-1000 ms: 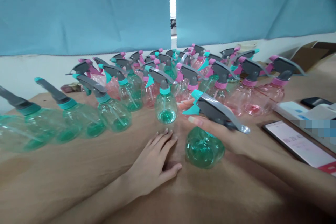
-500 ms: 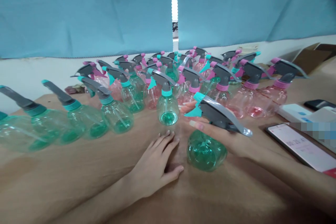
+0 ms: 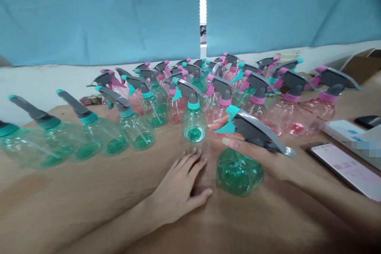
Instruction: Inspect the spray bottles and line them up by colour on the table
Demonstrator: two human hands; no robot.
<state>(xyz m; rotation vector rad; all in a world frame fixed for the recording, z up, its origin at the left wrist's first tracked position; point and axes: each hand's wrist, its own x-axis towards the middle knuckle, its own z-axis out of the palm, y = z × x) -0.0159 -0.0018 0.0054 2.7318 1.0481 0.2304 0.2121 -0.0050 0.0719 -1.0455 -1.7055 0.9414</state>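
My right hand (image 3: pixel 268 161) is wrapped around the neck of a green spray bottle (image 3: pixel 239 174) with a grey and turquoise trigger head. Its thumb shows in front of the neck, and its other fingers reach behind the head. The bottle leans a little, and I cannot tell whether its base touches the table. To its left, my left hand (image 3: pixel 181 186) lies flat on the table with fingers spread, holding nothing. Just beyond those fingertips stands another green spray bottle (image 3: pixel 194 123), upright, with a little liquid inside.
Several green spray bottles (image 3: pixel 137 133) line the left side. Pink spray bottles (image 3: pixel 320 107) stand at the right, with a mixed cluster behind. A phone (image 3: pixel 347 166) and a white box (image 3: pixel 348 133) lie on the table (image 3: pixel 98 202) at the right. A blue curtain (image 3: pixel 104 16) hangs behind.
The whole view has shifted slightly, so everything appears a bit farther right. Both hands and the held spray bottle keep nearly the same pose.
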